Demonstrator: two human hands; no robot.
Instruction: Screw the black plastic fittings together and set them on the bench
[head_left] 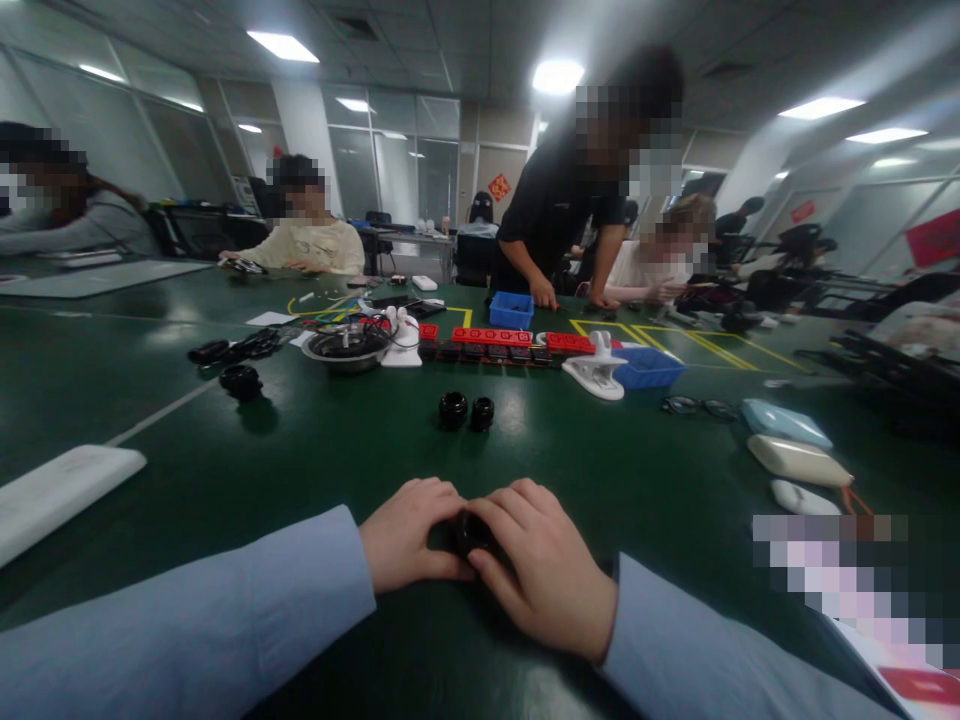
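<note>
My left hand (409, 532) and my right hand (544, 570) rest together on the green table (315, 450), close to me. Both are closed around one small black round part (469, 532), which shows only between the fingers. Light blue sleeves cover both of my forearms. Two more black round parts (466, 411) stand side by side on the table a little beyond my hands.
A white flat slab (60, 490) lies at the left. A metal bowl (346, 347), red power strips (491, 337), blue bins (646, 367), glasses (699, 407) and cases (796, 458) sit farther off. Several people work across the table.
</note>
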